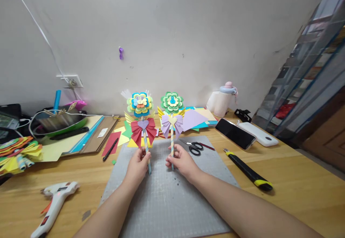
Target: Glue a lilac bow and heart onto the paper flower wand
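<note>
My left hand (pixel 138 164) grips the striped stick of a paper flower wand (pixel 140 105) with a red bow and a purple heart. My right hand (pixel 182 161) grips the stick of a second wand (pixel 171 102), whose green flower sits above a lilac bow with yellow wings. Both wands stand upright, side by side, over a grey cutting mat (pixel 167 198) on the wooden table.
Black scissors (pixel 194 147) lie at the mat's far edge. A black-and-yellow utility knife (pixel 248 169), a phone (pixel 235 133) and a white case (pixel 258 134) lie to the right. At the left are a white glue gun (pixel 54 204), a green pan (pixel 59 121) and paper scraps (pixel 18 152).
</note>
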Available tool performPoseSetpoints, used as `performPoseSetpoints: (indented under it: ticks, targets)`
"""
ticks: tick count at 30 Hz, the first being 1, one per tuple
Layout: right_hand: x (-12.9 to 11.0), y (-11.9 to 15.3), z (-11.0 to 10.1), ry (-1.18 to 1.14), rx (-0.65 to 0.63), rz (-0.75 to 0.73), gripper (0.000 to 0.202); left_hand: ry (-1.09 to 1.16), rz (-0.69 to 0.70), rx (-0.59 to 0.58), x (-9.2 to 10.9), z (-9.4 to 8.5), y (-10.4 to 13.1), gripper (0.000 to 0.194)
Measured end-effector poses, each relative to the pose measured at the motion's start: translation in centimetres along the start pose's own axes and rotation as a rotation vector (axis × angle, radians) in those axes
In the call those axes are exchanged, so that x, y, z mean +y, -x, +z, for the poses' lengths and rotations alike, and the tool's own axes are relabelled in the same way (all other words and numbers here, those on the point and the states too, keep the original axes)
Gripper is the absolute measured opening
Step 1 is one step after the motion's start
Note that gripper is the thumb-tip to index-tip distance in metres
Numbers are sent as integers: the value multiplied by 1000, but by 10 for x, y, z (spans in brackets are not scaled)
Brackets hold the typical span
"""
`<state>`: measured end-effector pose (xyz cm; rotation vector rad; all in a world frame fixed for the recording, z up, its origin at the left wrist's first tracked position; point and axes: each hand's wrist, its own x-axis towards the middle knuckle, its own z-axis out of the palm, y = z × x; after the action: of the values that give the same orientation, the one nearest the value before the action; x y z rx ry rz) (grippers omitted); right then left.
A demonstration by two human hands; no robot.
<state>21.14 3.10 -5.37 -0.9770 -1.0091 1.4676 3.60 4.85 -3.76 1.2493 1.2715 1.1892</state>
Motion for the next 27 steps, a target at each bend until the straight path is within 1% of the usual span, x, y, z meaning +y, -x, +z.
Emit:
performPoseSetpoints:
  ticks: [8,16,23,27]
  targets:
    - [1,0,0,4,7,4,46,15,-25,1,2,0,0,44]
    - [0,-1,0,-1,14,12,49,34,-19,-7,3,0,0,43]
    - [-1,0,1,-12,12,3,47,19,-24,17,0,-1,0,42]
    - [-2,1,1,-10,9,1,45,12,-2,11,-1,-1,1,39]
